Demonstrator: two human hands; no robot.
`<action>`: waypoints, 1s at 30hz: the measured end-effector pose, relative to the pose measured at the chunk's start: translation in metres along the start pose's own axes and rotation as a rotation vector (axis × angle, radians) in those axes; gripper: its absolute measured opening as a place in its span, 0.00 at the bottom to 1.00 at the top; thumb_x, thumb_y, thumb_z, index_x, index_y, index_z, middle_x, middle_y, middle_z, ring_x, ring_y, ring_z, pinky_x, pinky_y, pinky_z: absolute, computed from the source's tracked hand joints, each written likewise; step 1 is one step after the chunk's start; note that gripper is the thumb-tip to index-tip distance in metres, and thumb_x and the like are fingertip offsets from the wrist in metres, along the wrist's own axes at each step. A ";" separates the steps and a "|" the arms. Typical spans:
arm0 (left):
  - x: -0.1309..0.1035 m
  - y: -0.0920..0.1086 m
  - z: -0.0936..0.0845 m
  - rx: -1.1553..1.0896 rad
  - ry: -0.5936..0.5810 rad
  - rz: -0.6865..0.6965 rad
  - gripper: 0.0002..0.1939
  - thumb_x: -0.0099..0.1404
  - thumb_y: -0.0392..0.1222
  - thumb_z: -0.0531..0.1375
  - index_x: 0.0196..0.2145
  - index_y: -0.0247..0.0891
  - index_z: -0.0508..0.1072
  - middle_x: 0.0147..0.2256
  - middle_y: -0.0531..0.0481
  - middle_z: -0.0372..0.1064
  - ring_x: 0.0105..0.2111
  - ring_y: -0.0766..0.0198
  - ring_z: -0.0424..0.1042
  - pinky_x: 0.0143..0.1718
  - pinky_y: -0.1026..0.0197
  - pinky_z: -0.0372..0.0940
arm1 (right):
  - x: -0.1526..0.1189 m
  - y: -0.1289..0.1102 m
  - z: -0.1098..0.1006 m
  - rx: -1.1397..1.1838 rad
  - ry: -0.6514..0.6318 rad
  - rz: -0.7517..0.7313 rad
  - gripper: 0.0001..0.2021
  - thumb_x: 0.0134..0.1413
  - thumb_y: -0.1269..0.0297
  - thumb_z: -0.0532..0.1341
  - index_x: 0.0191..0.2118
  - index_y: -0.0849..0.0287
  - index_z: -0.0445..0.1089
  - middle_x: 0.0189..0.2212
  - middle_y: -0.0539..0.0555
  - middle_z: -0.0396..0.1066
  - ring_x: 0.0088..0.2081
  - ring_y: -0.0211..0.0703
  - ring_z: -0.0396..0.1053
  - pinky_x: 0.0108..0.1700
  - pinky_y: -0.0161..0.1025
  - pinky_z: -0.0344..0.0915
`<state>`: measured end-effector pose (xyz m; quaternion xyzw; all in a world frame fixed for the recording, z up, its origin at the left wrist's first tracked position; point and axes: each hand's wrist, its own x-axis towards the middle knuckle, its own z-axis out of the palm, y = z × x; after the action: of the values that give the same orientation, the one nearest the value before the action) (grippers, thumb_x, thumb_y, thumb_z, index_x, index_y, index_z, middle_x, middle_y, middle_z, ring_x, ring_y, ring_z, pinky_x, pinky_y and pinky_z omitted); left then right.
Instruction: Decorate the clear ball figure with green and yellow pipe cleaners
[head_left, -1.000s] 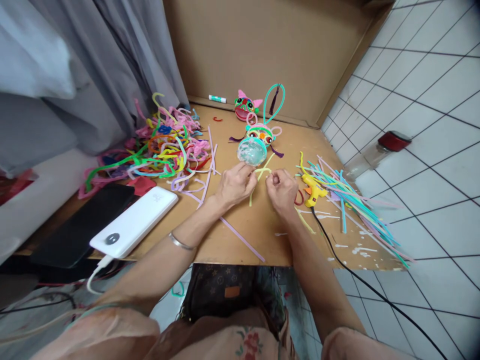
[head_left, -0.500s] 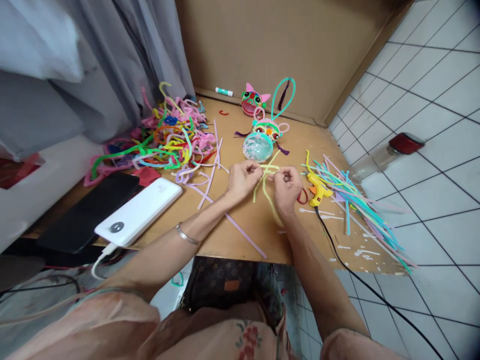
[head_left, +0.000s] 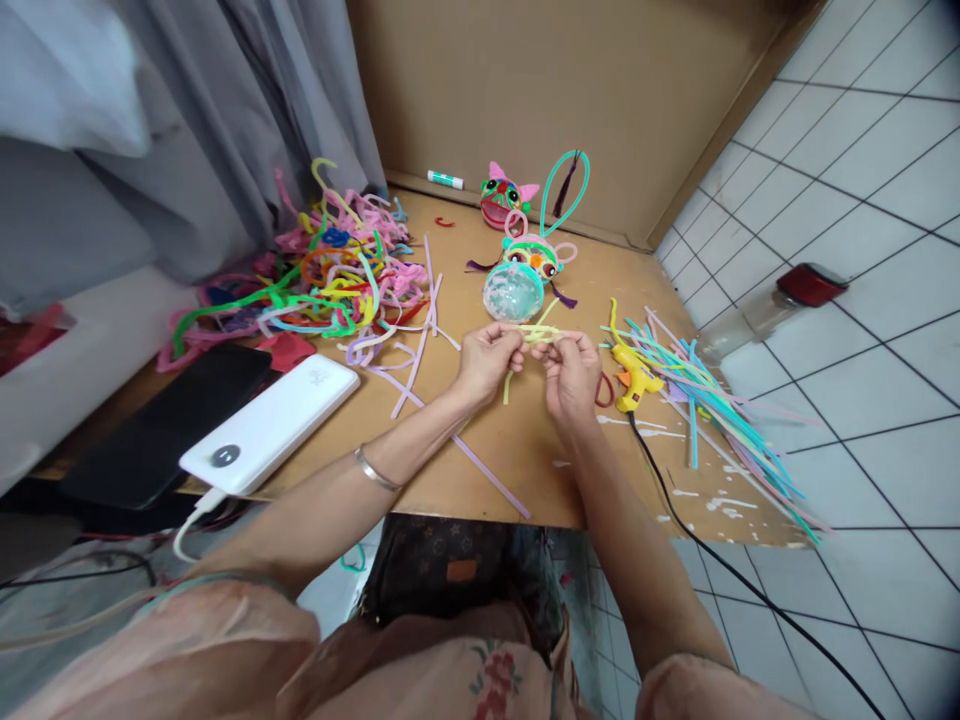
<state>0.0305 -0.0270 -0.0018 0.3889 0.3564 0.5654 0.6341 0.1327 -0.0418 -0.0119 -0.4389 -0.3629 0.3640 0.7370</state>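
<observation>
Pale yellow pipe cleaner (head_left: 540, 332) is stretched between my two hands above the table, bent into a narrow loop. My left hand (head_left: 489, 358) pinches one end of it, with fingers closed. At the other end my right hand (head_left: 571, 368) pinches it between thumb and fingers. Another yellow strip (head_left: 508, 388) lies on the table under my hands, partly covered by them. Just beyond stands a clear, teal-tinted ball (head_left: 513, 292), touching a decorated animal head (head_left: 534, 258) with pink loop ears and purple tassels.
A yellow glue gun (head_left: 636, 380) with a black cord lies right of my hands, beside a bundle of pipe cleaners (head_left: 705, 410). Left are a tangled colourful pile (head_left: 352, 270), a white power bank (head_left: 270, 425) and a black phone-like slab (head_left: 172, 425). A glue stick (head_left: 445, 180) lies at the back.
My hands have drawn the yellow pipe cleaner into a tighter loop. The long tail that hung down beside my right hand no longer shows there.
</observation>
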 end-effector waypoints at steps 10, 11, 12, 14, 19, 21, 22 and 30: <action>-0.001 -0.004 -0.001 -0.012 -0.064 -0.011 0.12 0.52 0.43 0.66 0.31 0.33 0.73 0.20 0.57 0.66 0.16 0.74 0.64 0.16 0.71 0.58 | 0.006 -0.001 -0.010 0.091 -0.117 0.119 0.06 0.46 0.67 0.60 0.27 0.55 0.60 0.17 0.42 0.58 0.23 0.33 0.66 0.29 0.33 0.68; -0.002 -0.004 -0.001 -0.015 -0.071 -0.024 0.13 0.52 0.44 0.66 0.32 0.33 0.73 0.21 0.56 0.68 0.16 0.73 0.65 0.16 0.70 0.59 | 0.007 0.000 -0.010 0.083 -0.130 0.114 0.06 0.47 0.66 0.60 0.27 0.55 0.59 0.17 0.42 0.58 0.23 0.34 0.66 0.29 0.34 0.68; -0.003 -0.003 -0.001 -0.020 -0.078 -0.034 0.14 0.51 0.45 0.67 0.33 0.33 0.73 0.21 0.55 0.69 0.16 0.72 0.66 0.16 0.69 0.60 | 0.007 0.001 -0.011 0.081 -0.139 0.110 0.07 0.47 0.66 0.60 0.27 0.55 0.59 0.17 0.42 0.58 0.23 0.34 0.66 0.29 0.34 0.68; -0.003 -0.003 -0.001 -0.029 -0.086 -0.044 0.15 0.51 0.45 0.68 0.33 0.33 0.72 0.22 0.55 0.69 0.16 0.72 0.66 0.16 0.69 0.61 | 0.007 0.001 -0.011 0.097 -0.144 0.111 0.07 0.48 0.66 0.60 0.26 0.55 0.59 0.17 0.43 0.59 0.23 0.34 0.65 0.29 0.34 0.68; -0.001 -0.002 -0.004 -0.019 -0.098 -0.031 0.17 0.50 0.48 0.68 0.32 0.33 0.72 0.21 0.55 0.69 0.16 0.72 0.66 0.16 0.70 0.61 | 0.004 -0.003 -0.008 0.187 -0.104 0.166 0.07 0.46 0.68 0.63 0.25 0.56 0.62 0.16 0.42 0.59 0.22 0.32 0.65 0.25 0.30 0.65; -0.001 -0.002 -0.006 0.017 -0.133 0.007 0.18 0.51 0.51 0.68 0.32 0.34 0.73 0.20 0.55 0.68 0.17 0.71 0.67 0.17 0.70 0.62 | 0.002 -0.005 -0.008 0.172 -0.102 0.181 0.07 0.45 0.67 0.64 0.26 0.57 0.64 0.16 0.42 0.61 0.21 0.31 0.64 0.24 0.29 0.64; -0.002 -0.002 -0.007 0.051 -0.162 0.043 0.18 0.52 0.52 0.67 0.32 0.34 0.73 0.21 0.55 0.68 0.17 0.71 0.67 0.17 0.70 0.62 | 0.002 -0.006 -0.008 0.143 -0.100 0.179 0.08 0.45 0.65 0.65 0.27 0.57 0.65 0.17 0.42 0.62 0.21 0.31 0.64 0.23 0.29 0.63; 0.000 0.000 -0.020 0.303 -0.384 0.314 0.27 0.64 0.63 0.55 0.35 0.34 0.78 0.34 0.44 0.74 0.19 0.71 0.67 0.20 0.67 0.61 | 0.008 -0.015 -0.016 0.071 -0.253 0.303 0.09 0.42 0.63 0.69 0.27 0.57 0.68 0.19 0.44 0.67 0.21 0.32 0.64 0.22 0.29 0.62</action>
<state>0.0127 -0.0247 -0.0108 0.6296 0.2455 0.5131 0.5293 0.1536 -0.0469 -0.0020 -0.4130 -0.3693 0.5354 0.6375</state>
